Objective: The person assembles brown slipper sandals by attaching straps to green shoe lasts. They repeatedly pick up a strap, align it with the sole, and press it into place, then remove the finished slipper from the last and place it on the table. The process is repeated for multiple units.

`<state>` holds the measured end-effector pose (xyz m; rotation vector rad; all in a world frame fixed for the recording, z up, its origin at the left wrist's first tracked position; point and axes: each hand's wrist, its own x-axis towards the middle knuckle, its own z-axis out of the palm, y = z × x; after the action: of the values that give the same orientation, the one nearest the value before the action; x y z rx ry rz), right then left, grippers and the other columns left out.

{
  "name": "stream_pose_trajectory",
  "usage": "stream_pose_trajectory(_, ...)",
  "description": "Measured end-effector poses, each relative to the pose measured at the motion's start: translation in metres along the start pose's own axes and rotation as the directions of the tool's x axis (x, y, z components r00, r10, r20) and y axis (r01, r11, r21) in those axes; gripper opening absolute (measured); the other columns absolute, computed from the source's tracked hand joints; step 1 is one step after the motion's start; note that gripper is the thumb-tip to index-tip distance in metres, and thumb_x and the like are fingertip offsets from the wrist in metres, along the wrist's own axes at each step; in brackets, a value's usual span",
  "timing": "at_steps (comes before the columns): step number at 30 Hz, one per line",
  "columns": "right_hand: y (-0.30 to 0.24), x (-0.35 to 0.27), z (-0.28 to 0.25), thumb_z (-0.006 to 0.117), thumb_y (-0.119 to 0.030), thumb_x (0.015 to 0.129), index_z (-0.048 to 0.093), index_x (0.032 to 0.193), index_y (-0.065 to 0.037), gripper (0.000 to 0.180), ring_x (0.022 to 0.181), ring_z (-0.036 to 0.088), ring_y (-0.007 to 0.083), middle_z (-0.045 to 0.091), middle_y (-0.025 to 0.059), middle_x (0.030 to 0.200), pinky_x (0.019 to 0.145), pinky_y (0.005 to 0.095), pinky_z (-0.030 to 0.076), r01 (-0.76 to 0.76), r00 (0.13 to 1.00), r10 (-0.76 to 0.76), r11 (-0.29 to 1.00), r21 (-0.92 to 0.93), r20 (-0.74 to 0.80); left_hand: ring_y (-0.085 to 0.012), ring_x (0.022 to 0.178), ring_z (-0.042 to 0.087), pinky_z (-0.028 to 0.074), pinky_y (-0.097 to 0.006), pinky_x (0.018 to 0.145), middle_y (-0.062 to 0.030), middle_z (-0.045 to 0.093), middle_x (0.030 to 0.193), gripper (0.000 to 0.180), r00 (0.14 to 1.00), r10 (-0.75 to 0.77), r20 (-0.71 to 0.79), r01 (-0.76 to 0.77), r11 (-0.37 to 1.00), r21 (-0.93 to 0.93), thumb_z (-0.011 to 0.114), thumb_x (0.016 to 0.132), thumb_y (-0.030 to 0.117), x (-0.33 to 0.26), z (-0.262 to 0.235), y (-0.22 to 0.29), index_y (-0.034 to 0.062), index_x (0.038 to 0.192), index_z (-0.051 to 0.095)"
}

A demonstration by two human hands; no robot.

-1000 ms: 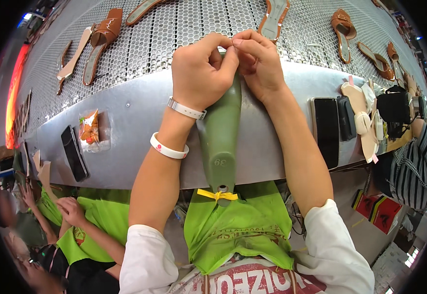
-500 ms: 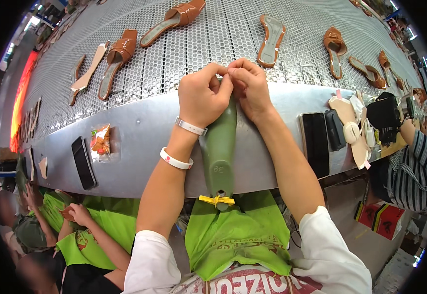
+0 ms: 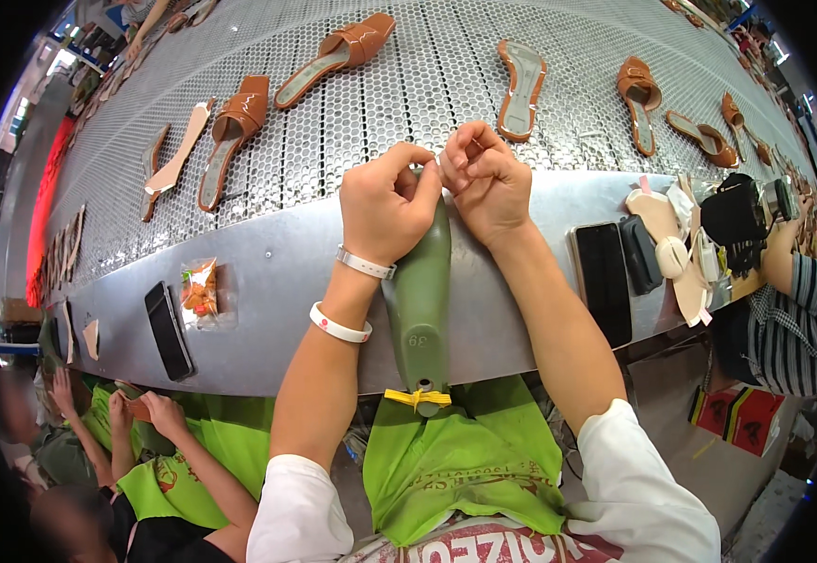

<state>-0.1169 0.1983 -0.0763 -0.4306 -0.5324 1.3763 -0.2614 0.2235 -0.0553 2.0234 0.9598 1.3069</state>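
Observation:
A green shoe last point(image 3: 420, 305) lies lengthwise on the metal table edge in front of me, its near end over my lap. A yellow band point(image 3: 418, 398) is tied at that end. My left hand point(image 3: 389, 204) is over the far end of the last, thumb and forefinger pinched together. Whatever is in that pinch is too small or hidden to make out. Close beside it, to the right, my right hand point(image 3: 490, 183) is raised with fingers curled in toward the thumb. Its fingertips are near those of the left, and anything between them cannot be made out.
Brown sandals point(image 3: 235, 122) and a loose sole point(image 3: 521, 89) lie on the honeycomb-patterned surface point(image 3: 408, 103) beyond. A phone point(image 3: 168, 328) and a snack packet point(image 3: 200, 289) are at left. Another phone point(image 3: 602, 281) and beige insoles point(image 3: 671, 249) are at right. Co-workers sit on both sides.
My right hand has drawn slightly away from the left, and its fingers have loosened a little. The left keeps its pinch. The view has tilted slightly, so the scene sits lower.

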Motion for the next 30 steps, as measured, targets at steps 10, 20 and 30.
stream_pose_trajectory(10, 0.008, 0.002, 0.004, 0.049, 0.002, 0.063, 0.054, 0.087, -0.004, 0.025, 0.058, 0.041, 0.0134, 0.051, 0.005, 0.072, 0.058, 0.0265, 0.037, 0.0, 1.0, -0.001, 1.0, 0.023, 0.022, -0.0036, 0.043, 0.044, 0.032, -0.023, 0.042, 0.0013, 0.05, 0.049, 0.002, 1.0, 0.001, 0.029, -0.001, 1.0, -0.014, 0.068, 0.081, 0.005, -0.003, -0.01, -0.007, 0.0028, 0.081, 0.068)
stream_pose_trajectory(20, 0.018, 0.003, 0.01, 0.054, 0.001, 0.068, 0.057, 0.09, -0.006, 0.023, 0.062, 0.046, 0.0091, 0.057, 0.0038, 0.077, 0.056, 0.0224, 0.038, 0.016, 1.0, -0.016, 0.998, -0.063, 0.008, -0.0097, 0.037, 0.046, 0.034, -0.026, 0.04, -0.0008, 0.049, 0.044, 0.013, 1.0, 0.009, -0.002, -0.009, 1.0, -0.028, 0.073, 0.081, 0.017, -0.003, -0.018, -0.007, 0.008, 0.074, 0.068)
stream_pose_trajectory(30, 0.027, 0.002, 0.021, 0.054, 0.002, 0.07, 0.058, 0.092, -0.006, 0.024, 0.065, 0.048, 0.008, 0.058, 0.0028, 0.079, 0.055, 0.0212, 0.038, 0.032, 0.999, -0.034, 0.993, -0.117, -0.019, -0.0031, 0.044, 0.045, 0.032, -0.022, 0.043, 0.0009, 0.054, 0.051, 0.013, 0.999, 0.009, 0.049, -0.008, 1.0, -0.02, 0.072, 0.086, 0.016, -0.004, -0.031, -0.012, 0.0032, 0.083, 0.071)
